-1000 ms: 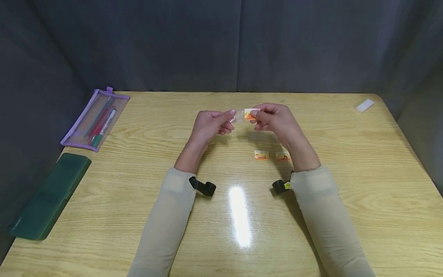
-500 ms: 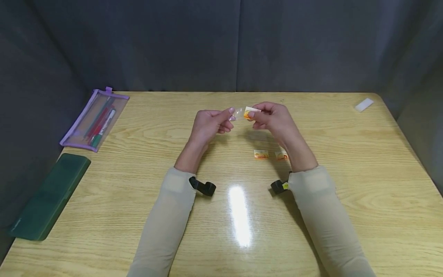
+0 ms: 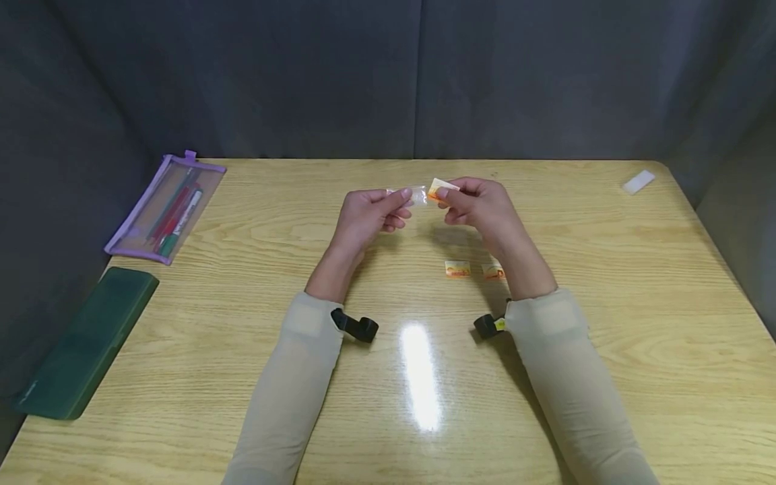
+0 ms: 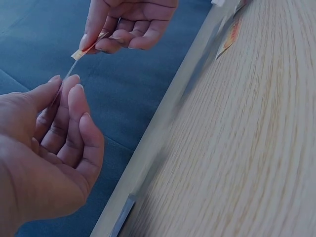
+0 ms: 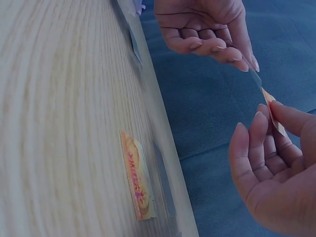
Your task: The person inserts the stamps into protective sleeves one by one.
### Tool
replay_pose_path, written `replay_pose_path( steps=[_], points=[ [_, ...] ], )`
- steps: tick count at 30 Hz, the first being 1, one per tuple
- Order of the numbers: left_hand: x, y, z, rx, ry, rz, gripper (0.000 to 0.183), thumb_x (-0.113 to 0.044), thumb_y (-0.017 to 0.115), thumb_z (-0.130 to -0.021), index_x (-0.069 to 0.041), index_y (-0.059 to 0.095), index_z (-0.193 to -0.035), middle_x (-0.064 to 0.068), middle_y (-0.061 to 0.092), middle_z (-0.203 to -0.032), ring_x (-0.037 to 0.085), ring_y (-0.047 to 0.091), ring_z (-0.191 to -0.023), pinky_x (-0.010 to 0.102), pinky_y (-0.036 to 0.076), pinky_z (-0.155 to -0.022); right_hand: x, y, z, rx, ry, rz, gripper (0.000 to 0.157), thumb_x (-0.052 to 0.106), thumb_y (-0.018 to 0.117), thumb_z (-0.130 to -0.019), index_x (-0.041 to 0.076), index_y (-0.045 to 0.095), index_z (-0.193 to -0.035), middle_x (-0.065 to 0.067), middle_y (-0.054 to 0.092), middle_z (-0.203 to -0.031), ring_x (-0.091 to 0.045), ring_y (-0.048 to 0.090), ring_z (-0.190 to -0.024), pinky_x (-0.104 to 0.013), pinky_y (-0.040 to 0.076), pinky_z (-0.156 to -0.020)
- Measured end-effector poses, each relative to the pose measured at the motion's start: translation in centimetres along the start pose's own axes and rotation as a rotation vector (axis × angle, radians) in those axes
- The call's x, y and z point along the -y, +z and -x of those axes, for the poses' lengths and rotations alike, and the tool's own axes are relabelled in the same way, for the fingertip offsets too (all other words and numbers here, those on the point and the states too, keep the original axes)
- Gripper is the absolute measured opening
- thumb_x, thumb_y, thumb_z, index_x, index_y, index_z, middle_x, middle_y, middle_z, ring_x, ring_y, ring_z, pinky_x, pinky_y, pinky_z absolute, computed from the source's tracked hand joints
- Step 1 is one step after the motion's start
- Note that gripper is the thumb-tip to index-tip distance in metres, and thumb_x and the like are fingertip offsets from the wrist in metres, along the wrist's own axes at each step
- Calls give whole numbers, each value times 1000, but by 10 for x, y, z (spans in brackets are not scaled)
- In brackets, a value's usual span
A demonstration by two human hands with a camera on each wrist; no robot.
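Between thumb and fingers, my left hand [image 3: 371, 214] pinches a small clear plastic piece [image 3: 419, 196], like a sleeve or wrapper. My right hand [image 3: 485, 207] pinches a small orange-and-white card or label [image 3: 437, 188], tilted a little. In both wrist views the plastic [image 4: 72, 68] and the orange piece [image 5: 268, 98] meet end to end or nearly so; whether they touch I cannot tell. Both hands are above the far half of the table. Below the right hand lie two similar orange printed pieces: one label [image 3: 457, 269] is fully visible, the other label [image 3: 493, 271] is partly behind the right wrist.
On the wooden table [image 3: 242, 323], a mesh pouch [image 3: 166, 209] with purple edging holds pens at the far left. A dark green case [image 3: 91, 343] lies nearer on that side. A small white block [image 3: 638, 182] sits at the far right corner. Dark curtains stand behind.
The orange label has tilted and moved slightly up and away from the left hand's fingers. The clear plastic has shifted in the left hand's pinch and now also shows behind the thumb.
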State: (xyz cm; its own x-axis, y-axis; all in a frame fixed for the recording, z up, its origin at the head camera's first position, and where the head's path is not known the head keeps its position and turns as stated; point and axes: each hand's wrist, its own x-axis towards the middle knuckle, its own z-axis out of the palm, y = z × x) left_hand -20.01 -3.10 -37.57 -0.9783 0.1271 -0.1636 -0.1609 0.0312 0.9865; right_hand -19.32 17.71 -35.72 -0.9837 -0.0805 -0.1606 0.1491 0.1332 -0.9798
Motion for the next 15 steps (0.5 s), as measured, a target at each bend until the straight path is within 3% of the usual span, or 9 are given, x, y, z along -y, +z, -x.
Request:
replay_pose_path(
  steps=[9, 15],
  points=[
    [-1, 2, 0, -3, 18, 38, 28, -24, 75, -93, -1, 77, -109, -2, 75, -78, 7, 68, -62, 21, 55, -60, 1, -1, -1, 4, 21, 27, 26, 27, 71, -97, 4, 69, -108, 5, 69, -87, -11, 64, -69, -22, 58, -73],
    [-1, 2, 0, -2, 18, 40, 27, -23, 75, -93, -1, 77, -109, 2, 76, -82, 8, 68, -62, 24, 57, -61, 1, 0, 0, -14, 19, -16, 23, 25, 71, -97, 4, 69, -108, 4, 68, -83, -10, 64, -66, -22, 58, -71]
  ],
)
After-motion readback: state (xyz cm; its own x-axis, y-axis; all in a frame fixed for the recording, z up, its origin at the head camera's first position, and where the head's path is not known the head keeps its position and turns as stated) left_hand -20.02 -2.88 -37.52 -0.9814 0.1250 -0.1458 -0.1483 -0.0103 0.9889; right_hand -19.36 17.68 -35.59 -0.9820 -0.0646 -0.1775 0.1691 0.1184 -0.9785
